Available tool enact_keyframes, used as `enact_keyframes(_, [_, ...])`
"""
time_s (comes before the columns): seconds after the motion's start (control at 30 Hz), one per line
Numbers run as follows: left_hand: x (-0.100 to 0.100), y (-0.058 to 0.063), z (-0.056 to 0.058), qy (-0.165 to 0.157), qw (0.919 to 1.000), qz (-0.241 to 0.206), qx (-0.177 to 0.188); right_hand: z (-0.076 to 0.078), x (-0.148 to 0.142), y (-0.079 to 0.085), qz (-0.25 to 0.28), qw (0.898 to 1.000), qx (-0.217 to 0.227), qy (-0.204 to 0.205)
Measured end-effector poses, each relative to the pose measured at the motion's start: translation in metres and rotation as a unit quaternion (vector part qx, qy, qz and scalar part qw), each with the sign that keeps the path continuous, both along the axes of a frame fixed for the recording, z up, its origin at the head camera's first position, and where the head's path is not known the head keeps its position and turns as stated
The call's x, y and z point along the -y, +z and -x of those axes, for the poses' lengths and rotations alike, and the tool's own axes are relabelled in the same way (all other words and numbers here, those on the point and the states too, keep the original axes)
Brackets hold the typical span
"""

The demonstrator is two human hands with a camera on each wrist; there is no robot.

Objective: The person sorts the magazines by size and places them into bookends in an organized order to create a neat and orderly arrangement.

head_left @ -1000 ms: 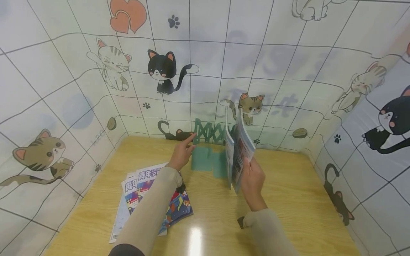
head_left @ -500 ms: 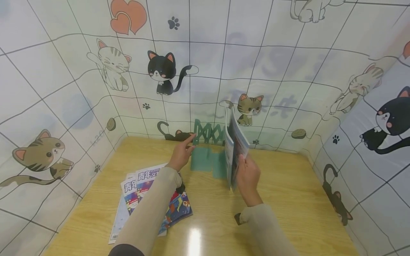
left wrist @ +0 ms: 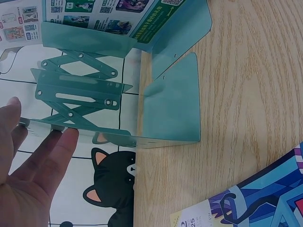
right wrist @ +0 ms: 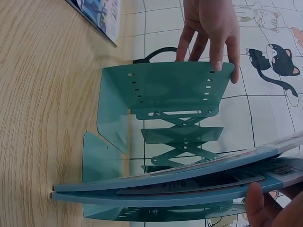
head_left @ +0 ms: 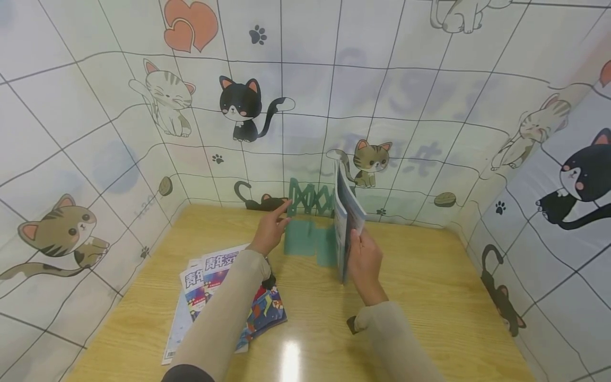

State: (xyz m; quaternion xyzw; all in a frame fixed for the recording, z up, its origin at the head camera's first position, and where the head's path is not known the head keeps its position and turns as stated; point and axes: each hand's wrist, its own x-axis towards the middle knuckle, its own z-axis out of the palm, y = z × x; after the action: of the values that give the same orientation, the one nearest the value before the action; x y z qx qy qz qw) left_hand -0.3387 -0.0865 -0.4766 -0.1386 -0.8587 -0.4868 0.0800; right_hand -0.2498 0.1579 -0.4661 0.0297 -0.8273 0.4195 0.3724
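Observation:
A green metal expandable bookend [head_left: 300, 239] stands against the back wall, its crossed lattice partly stretched. My left hand [head_left: 270, 231] pinches the upper edge of its left end plate [right wrist: 165, 85], one digit inside and others outside. At the other end, a thin magazine [head_left: 341, 228] stands upright on the base. Pressed close to it on the right is a second magazine [right wrist: 189, 198], which my right hand [head_left: 366, 260] grips by its near edge. Their lower ends meet while their upper parts fan apart, and the right end plate [right wrist: 151, 214] shows just beyond them.
Several magazines [head_left: 193, 281] lie fanned out on the wooden table [head_left: 420, 313] at the left, partly under my left forearm. A wall covering with cat drawings [head_left: 241, 109] encloses the table at the back and both sides.
My right hand has moved left with its magazine, narrowing the gap to the standing one. My left hand keeps its place on the bookend.

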Motion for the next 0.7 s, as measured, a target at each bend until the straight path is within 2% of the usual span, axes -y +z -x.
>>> enact_keyframes(0.37, [0.0008,-0.0029,0.0007,-0.002,0.9999,0.000,-0.011,0.0033,0.0005,0.0004,-0.008,1.000,0.014,0.023])
enact_keyframes(0.7, [0.0009,-0.0035,0.0012,0.000,1.0000,-0.001,-0.004,0.0036,0.0018,0.0012,-0.024,1.000,0.008,0.016])
